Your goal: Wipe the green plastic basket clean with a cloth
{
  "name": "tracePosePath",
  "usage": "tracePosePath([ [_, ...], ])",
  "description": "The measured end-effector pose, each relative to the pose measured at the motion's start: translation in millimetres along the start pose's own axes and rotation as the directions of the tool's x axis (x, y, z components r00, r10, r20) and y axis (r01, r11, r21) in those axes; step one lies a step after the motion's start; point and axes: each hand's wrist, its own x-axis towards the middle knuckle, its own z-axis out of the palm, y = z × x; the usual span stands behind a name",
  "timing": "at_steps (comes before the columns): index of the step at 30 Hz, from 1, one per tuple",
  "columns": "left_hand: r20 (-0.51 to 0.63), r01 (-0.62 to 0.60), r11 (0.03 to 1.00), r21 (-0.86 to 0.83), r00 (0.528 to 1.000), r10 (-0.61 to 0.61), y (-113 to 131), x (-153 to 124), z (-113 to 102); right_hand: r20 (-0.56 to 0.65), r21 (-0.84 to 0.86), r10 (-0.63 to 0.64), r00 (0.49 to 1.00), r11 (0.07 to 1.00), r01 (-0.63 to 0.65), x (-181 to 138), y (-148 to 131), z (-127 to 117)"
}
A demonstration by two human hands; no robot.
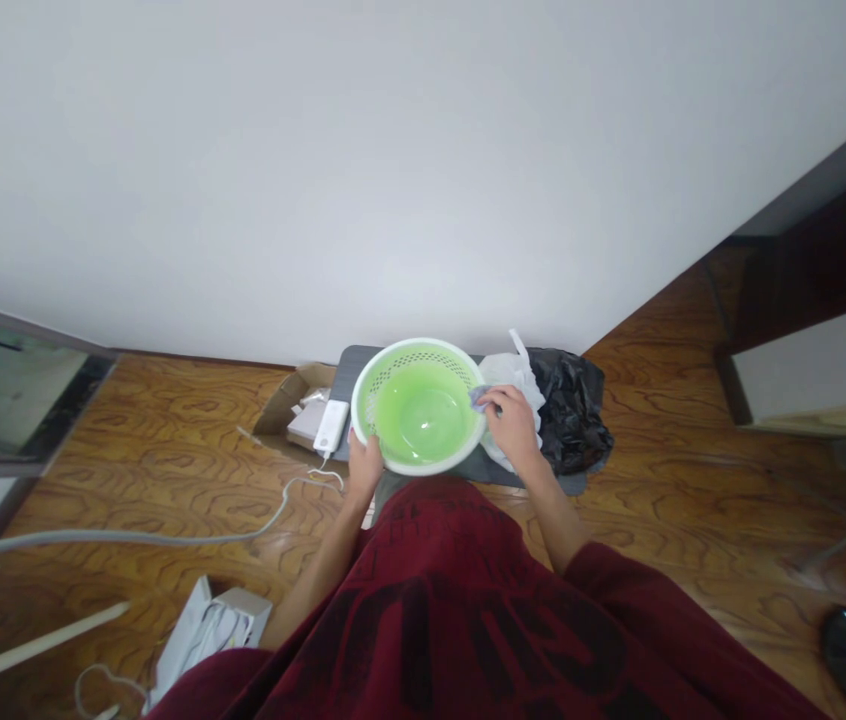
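A light green plastic colander bowl (418,408) with a white perforated rim rests on a low grey table (570,483) against the white wall. My left hand (365,466) grips its near left rim. My right hand (513,425) is closed on a small pale cloth (480,399) pressed against the bowl's right rim.
A white plastic bag (513,376) and a black plastic bag (571,410) lie on the table's right part. A white power bank (331,425) with a cable and an open cardboard box (293,400) sit to the left. A grey hose (115,537) crosses the wooden floor.
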Motion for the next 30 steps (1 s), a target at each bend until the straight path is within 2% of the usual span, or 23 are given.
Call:
tracePosePath([
  [4, -0.021, 0.083, 0.996, 0.027, 0.996, -0.083, 0.3, -0.9, 0.6, -0.002, 0.046, 0.029, 1.000, 0.999, -0.029, 13.7, 3.1, 1.1],
  [9, 0.077, 0.169, 0.985, -0.020, 0.983, -0.167, -2.4, 0.7, -8.2, -0.018, 0.033, 0.042, 0.999, 0.999, -0.041, 11.6, -0.1, -2.7],
  [14, 0.148, 0.168, 0.941, 0.294, 0.965, -0.219, 14.2, 15.7, -21.8, 0.010, -0.026, 0.031, 0.999, 0.999, -0.031, 13.2, 1.0, -7.3],
  [15, 0.152, 0.120, 0.940, 0.319, 0.973, -0.175, 20.5, 22.4, -21.2, 0.022, -0.049, 0.025, 0.999, 0.999, -0.024, 14.6, 0.3, -7.9],
  [17, 0.112, -0.027, 0.944, 0.330, 0.994, -0.010, 34.4, 40.4, -15.8, 0.044, -0.107, 0.014, 0.999, 0.994, -0.009, 17.7, -3.9, -7.7],
  [19, 0.085, -0.164, 0.927, 0.338, 0.986, 0.143, 47.3, 63.7, -7.2, 0.059, -0.166, 0.008, 0.998, 0.986, 0.002, 20.7, -11.9, -4.9],
  [21, 0.087, -0.240, 0.903, 0.357, 0.971, 0.224, 56.5, 88.6, 1.6, 0.082, -0.201, 0.008, 0.997, 0.980, 0.009, 23.6, -22.1, 2.2],
  [24, 0.220, -0.325, 0.891, 0.315, 0.939, 0.265, 61.0, 118.8, 11.0, 0.179, -0.169, 0.030, 0.983, 0.986, 0.001, 28.8, -35.8, 22.5],
  [26, 0.323, -0.381, 0.885, 0.266, 0.901, 0.291, 59.5, 129.6, 14.7, 0.276, -0.114, 0.094, 0.957, 0.991, -0.064, 34.0, -41.2, 42.6],
  [28, 0.362, -0.393, 0.890, 0.232, 0.884, 0.297, 57.6, 133.0, 16.8, 0.380, -0.070, 0.196, 0.904, 0.981, -0.183, 40.9, -43.6, 66.9],
  [30, 0.347, -0.369, 0.901, 0.226, 0.895, 0.280, 57.1, 131.6, 17.8, 0.479, -0.052, 0.290, 0.829, 0.952, -0.303, 49.1, -44.3, 94.5],
])
